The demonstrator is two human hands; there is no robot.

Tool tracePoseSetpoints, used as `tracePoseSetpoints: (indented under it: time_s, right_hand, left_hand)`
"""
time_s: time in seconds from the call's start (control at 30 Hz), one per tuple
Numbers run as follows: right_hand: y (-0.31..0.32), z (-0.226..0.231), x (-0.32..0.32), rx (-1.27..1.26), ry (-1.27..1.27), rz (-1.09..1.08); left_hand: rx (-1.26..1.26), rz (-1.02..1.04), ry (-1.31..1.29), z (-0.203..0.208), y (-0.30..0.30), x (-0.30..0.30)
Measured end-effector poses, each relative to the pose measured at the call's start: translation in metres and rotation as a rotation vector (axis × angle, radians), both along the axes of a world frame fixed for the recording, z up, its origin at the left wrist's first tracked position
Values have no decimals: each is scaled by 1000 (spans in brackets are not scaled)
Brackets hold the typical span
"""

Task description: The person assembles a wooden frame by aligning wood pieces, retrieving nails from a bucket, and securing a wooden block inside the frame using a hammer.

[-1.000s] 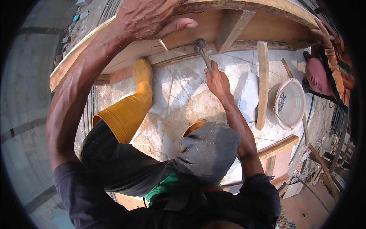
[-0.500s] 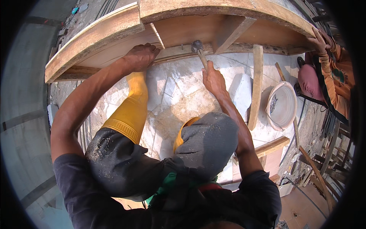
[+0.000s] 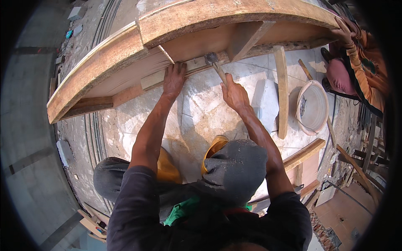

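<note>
A long wooden box-like form (image 3: pixel 234 12) with a curved top edge, brown panel and cross pieces lies across the far side. Along its near bottom rail sits a short, paler batten (image 3: pixel 151 81). My left hand (image 3: pixel 173 81) rests on that batten, fingers stretched across it, with nothing held. To its right, my right hand (image 3: pixel 235 94) is closed round the wooden handle of a hammer (image 3: pixel 219 72). The dark hammer head is at the rail, beside an upright divider (image 3: pixel 249 39); whether it touches the wood, I cannot tell.
At the far right, another person's hand (image 3: pixel 344 31) holds the form's end. A pale bucket (image 3: pixel 313 108), a loose plank (image 3: pixel 281 94) and a white block (image 3: pixel 266 100) are on the tiled floor to the right. Below them lies another wooden frame (image 3: pixel 305 154). Pipes (image 3: pixel 94 138) run along the left.
My left hand has moved right and down onto the batten. My left leg has drawn back from the form. The hammer head has shifted slightly left and nearer, still in my right hand.
</note>
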State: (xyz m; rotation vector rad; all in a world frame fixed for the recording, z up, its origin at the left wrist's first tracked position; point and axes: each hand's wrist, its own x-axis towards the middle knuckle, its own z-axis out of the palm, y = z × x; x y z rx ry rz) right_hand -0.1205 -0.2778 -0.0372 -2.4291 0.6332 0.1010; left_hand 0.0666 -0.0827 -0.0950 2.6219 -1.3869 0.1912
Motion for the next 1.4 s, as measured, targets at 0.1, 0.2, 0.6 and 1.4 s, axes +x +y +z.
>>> tracePoseSetpoints:
  time_s: [0.1, 0.2, 0.6, 1.4]
  right_hand:
    - [9, 8, 2, 4, 26, -15]
    - [16, 12, 4, 17, 17, -38]
    - [52, 52, 1, 190, -252, -97]
    - [59, 60, -1, 167, -237, -144]
  left_hand:
    - [-115, 43, -61, -15, -4, -6]
    - [-118, 100, -179, -23, -7, -6]
    - [-249, 111, -96, -35, -8, -8]
    - [-270, 140, -199, -35, -11, -4]
